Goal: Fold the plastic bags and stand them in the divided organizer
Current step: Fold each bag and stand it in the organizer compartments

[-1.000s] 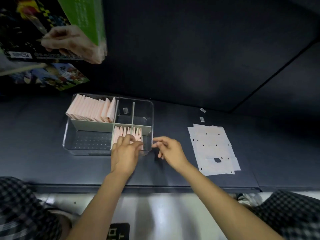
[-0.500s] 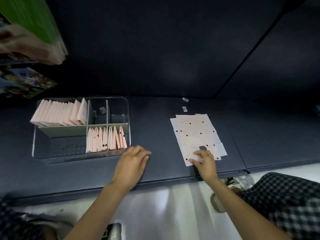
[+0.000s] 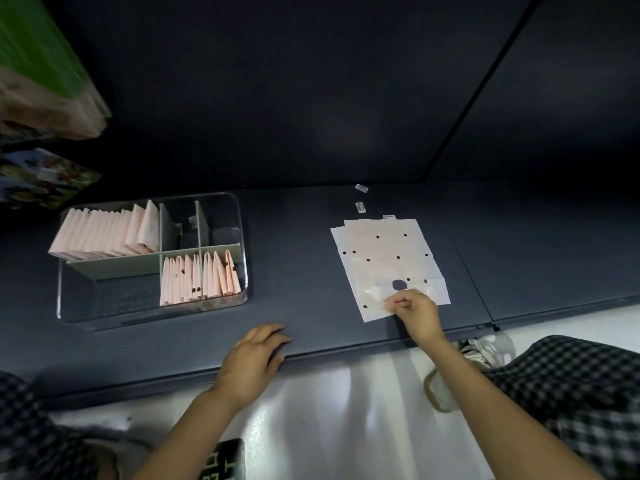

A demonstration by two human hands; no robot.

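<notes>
Now curled and pinching the near edge of the top plastic bag (image 3: pixel 381 296), lifted slightly off the stack of flat bags (image 3: pixel 384 251) at right: right hand (image 3: pixel 417 315), flatter half a second ago. Resting fingers relaxed and holding nothing on the dark shelf's (image 3: pixel 304 271) near edge, left hand (image 3: pixel 254 358). Well apart at left, clear divided organizer (image 3: pixel 152 317), with folded pink bags (image 3: pixel 199 277) upright in near right compartment and more folded bags (image 3: pixel 104 230) in far left.

We see a dim scene with the far wall (image 3: pixel 346 98) nearly black, a bright glare on the near white floor (image 3: pixel 329 410), soft shadows under the hands, blurred boxes (image 3: pixel 45 81) at far left, and wide-angle bending at the edges.
</notes>
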